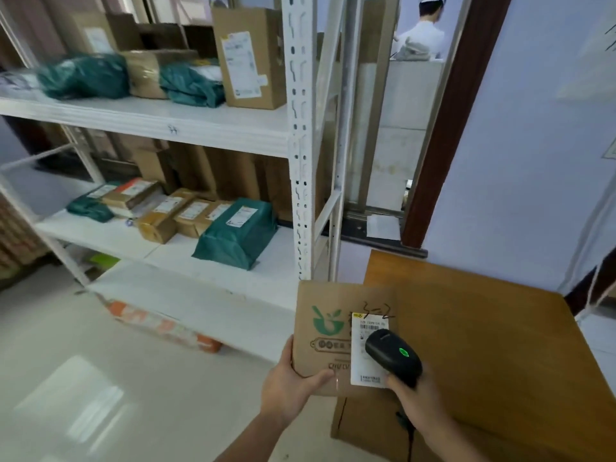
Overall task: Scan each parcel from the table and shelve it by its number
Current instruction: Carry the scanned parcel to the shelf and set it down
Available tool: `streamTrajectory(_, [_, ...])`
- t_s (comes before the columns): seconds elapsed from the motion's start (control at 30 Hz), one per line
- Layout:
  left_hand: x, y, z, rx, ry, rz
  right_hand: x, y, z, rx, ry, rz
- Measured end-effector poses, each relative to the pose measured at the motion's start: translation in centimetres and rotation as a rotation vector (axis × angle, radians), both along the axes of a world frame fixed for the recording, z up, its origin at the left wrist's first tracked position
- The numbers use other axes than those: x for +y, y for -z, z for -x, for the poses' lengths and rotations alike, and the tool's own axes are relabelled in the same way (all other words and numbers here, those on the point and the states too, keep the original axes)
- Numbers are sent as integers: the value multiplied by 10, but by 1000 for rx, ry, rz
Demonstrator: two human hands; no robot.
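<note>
My left hand (293, 381) grips the lower left corner of a flat brown cardboard parcel (330, 331) with a green logo and a white shipping label (365, 378); a number is handwritten in black above the label. My right hand (413, 395) holds a black barcode scanner (393, 356) over the label, its green light lit. The parcel hangs over the left edge of the wooden table (483, 345).
A white metal shelf rack (301, 155) stands to the left with brown boxes and green bags on its top (246, 58) and middle (236, 233) levels. An orange-and-white parcel (160, 323) lies under the lowest shelf. A person in white stands beyond the doorway (421, 35).
</note>
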State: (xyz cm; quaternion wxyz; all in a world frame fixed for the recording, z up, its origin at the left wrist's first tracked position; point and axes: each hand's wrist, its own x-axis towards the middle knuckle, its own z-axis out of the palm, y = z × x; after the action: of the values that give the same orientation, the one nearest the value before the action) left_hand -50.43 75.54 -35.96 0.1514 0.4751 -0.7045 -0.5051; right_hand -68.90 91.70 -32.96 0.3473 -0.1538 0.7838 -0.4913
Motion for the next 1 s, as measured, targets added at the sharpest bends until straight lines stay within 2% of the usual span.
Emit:
streamTrajectory(0.37, [-89, 0, -117, 8, -131, 41, -109, -12, -97, -50, -134, 38])
streamTrajectory(0.57, [-158, 7, -158, 49, -133, 4, -170, -17, -149, 85, -116, 5])
streamTrajectory(0.7, [-202, 4, -161, 78, -147, -65, -206, -24, -158, 114, -127, 2])
streamTrajectory(1.0, [-285, 8, -113, 87, 5, -141, -264, -21, -134, 110, -95, 13])
